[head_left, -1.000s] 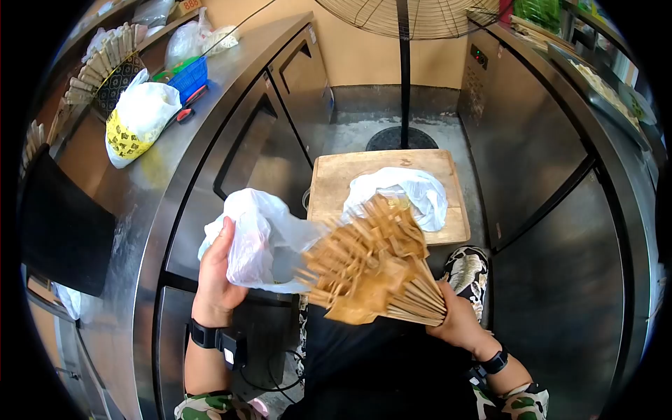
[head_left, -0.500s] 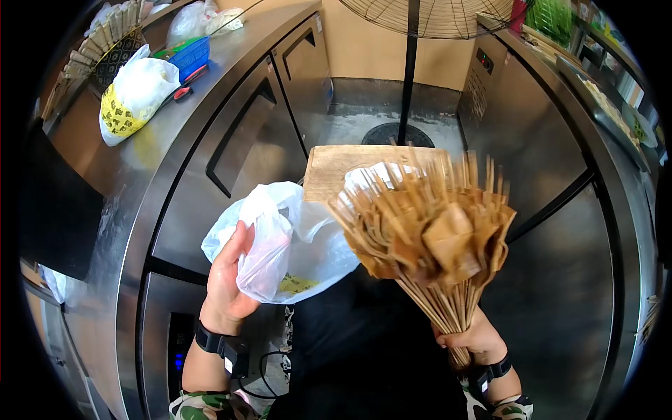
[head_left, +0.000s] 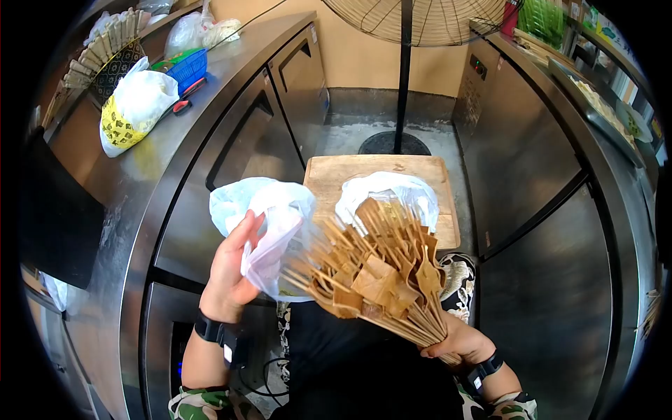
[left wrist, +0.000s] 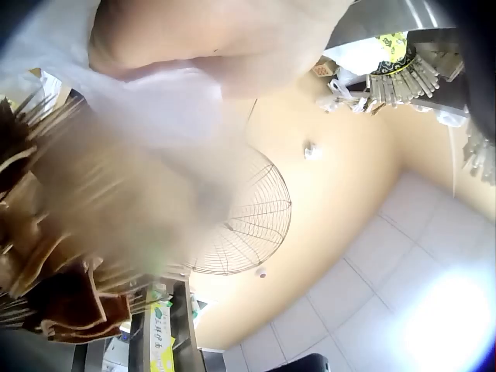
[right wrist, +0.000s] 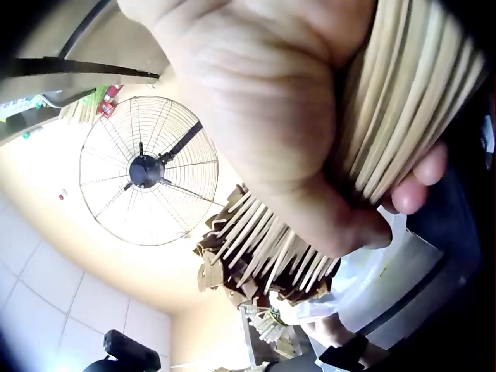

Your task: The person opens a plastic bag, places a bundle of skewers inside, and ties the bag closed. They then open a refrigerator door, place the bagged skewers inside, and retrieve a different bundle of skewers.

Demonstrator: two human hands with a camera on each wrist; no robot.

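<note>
My right hand (head_left: 458,339) grips the bare stick ends of a large bundle of skewers (head_left: 385,280) threaded with folded brown sheets. In the right wrist view, fingers and thumb wrap round the sticks (right wrist: 411,101). The bundle tilts to the left, its tips overlapping the mouth of a thin white plastic bag (head_left: 262,199). My left hand (head_left: 231,280) holds that bag at its near side, thumb up against the film. In the left wrist view, bag film hangs below the hand (left wrist: 217,39), close to the brown sheets (left wrist: 31,240).
Ahead stands a wooden board (head_left: 325,171) with another white plastic bag (head_left: 388,183) on it. Steel cabinets (head_left: 539,273) flank both sides. On the left counter lie a yellow-printed bag (head_left: 140,101) and a blue basket (head_left: 189,70). A standing fan (head_left: 402,77) is at the back.
The skewer bundle was tilted left by the bag, then swung upright to the right, and now leans left again with its tips at the bag. The left hand keeps hold of the bag.
</note>
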